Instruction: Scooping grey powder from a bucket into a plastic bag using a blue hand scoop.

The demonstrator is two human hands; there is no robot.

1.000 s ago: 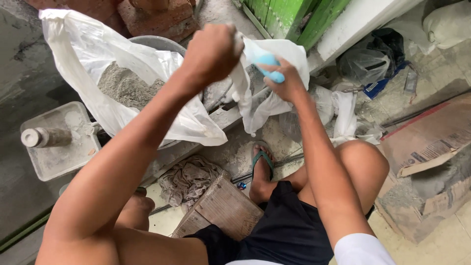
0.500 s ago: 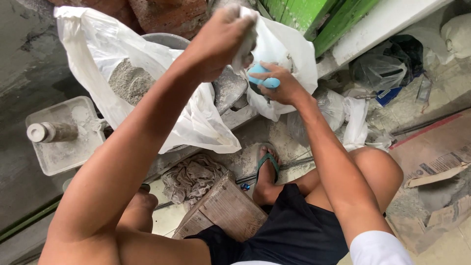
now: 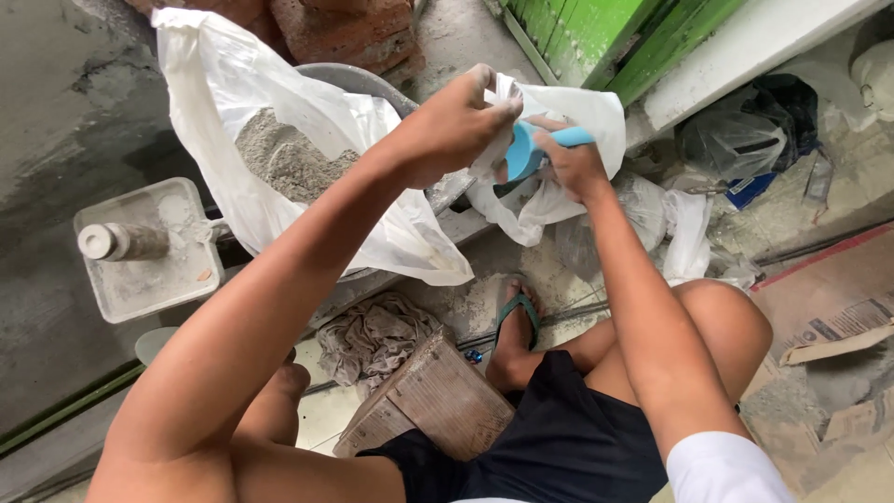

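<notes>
1. Comparing this moment with the picture from a second before, the left hand (image 3: 452, 121) had moved rightward and a little farther from the body, and its fingers were pinched shut on the rim of the small white plastic bag (image 3: 568, 116), holding the mouth up and open.

2. The right hand (image 3: 573, 163) had turned meanwhile; earlier only the handle of the blue scoop (image 3: 531, 149) showed, whereas now the bowl of the scoop faced the camera just inside the bag's opening. Its fingers were wrapped tightly round the handle.

3. The small bag itself hung between the two hands, at the far centre of the scene, just right of the large white bag (image 3: 242, 102) of grey powder (image 3: 279, 158), which lay opened over a metal basin (image 3: 358, 82).

4. That shift suggested, as a judgement, that the scoop was being brought to the small bag's mouth rather than dipped into the grey powder; whether the scoop carried any powder could not be told.

5. Nothing else had shifted: the white square tray (image 3: 149, 247) with a capped bottle sat at the left, the grey rag (image 3: 372, 331) and the wooden block (image 3: 433, 401) lay near the person's sandalled foot (image 3: 512, 321).
</notes>
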